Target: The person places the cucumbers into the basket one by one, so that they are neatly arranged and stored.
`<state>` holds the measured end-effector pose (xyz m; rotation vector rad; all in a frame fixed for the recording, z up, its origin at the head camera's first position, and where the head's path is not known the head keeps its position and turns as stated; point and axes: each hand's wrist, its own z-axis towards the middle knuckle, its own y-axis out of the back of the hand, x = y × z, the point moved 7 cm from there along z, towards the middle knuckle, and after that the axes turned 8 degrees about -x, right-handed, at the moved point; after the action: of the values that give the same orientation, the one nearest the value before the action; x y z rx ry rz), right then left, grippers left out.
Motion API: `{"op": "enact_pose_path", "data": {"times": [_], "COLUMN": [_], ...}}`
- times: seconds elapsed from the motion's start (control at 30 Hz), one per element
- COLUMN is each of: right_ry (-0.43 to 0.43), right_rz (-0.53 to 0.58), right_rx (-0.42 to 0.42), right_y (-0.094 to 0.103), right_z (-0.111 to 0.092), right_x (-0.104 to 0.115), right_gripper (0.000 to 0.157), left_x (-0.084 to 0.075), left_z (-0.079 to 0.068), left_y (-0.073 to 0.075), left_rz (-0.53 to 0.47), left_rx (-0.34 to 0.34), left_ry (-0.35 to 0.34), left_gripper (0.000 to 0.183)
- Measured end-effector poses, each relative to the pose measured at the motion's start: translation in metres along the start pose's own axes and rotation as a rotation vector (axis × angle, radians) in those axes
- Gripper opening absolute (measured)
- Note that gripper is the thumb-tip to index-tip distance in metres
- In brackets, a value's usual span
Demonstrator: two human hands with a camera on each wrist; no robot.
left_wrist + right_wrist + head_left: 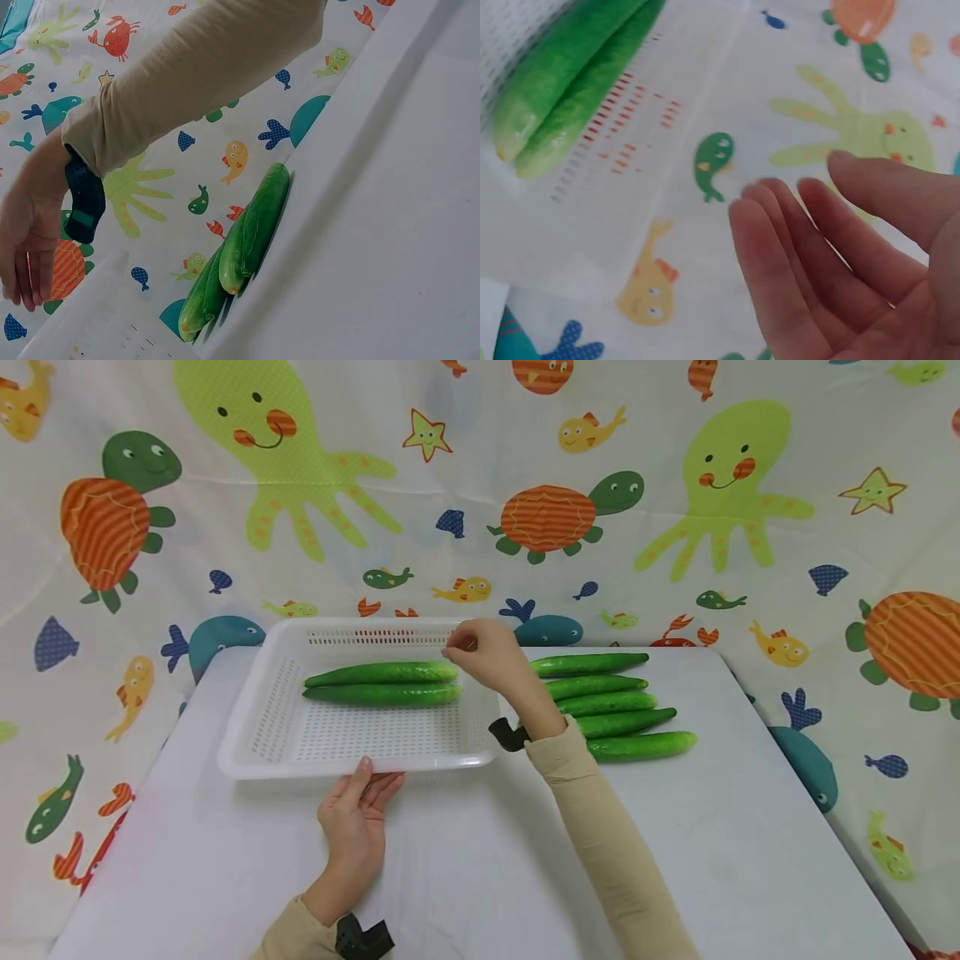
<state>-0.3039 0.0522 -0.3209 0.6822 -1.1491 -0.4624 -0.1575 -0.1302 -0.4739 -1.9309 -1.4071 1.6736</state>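
Note:
In the head view a white plastic basket (375,739) with slotted sides is raised at its near edge, and two long green cucumbers (382,694) lie side by side in it. My left hand (356,827) holds the near rim, thumb on top and fingers underneath. Above the basket's right end hovers my right hand (487,653), its fingers loosely curled. The right wrist view shows that hand (855,277) with nothing between thumb and fingers, beside the basket's wall and the two cucumbers (551,90).
Several more cucumbers (630,747) lie in a column on the white table (675,843), just right of the basket and partly behind my right forearm. A curtain (450,485) printed with sea animals hangs behind the table and along its sides.

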Motion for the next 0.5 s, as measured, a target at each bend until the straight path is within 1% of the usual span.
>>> {"op": "enact_pose_path", "data": {"times": [0.17, 0.23, 0.37, 0.43, 0.5], "right_ry": [0.144, 0.204, 0.327, 0.37, 0.395], "right_rz": [0.145, 0.213, 0.339, 0.398, 0.439], "right_rx": [-0.243, -0.317, -0.423, -0.463, -0.493], "right_y": [0.035, 0.045, 0.062, 0.071, 0.081], "right_z": [-0.021, -0.029, -0.045, -0.051, -0.058], "right_x": [0.009, 0.008, 0.002, -0.005, -0.012], "right_gripper": [0.01, 0.01, 0.009, 0.009, 0.009], "left_x": [-0.002, -0.003, -0.005, -0.006, -0.006], "left_z": [0.002, 0.003, 0.005, 0.006, 0.007], "left_y": [-0.001, -0.001, -0.001, -0.002, -0.002], "left_rz": [0.003, 0.012, 0.012, 0.02, 0.025], "left_rx": [-0.01, -0.012, -0.004, 0.004, 0.006], "left_ry": [0.006, 0.005, 0.008, 0.004, 0.004], "left_gripper": [0.017, 0.018, 0.019, 0.019, 0.02]}}
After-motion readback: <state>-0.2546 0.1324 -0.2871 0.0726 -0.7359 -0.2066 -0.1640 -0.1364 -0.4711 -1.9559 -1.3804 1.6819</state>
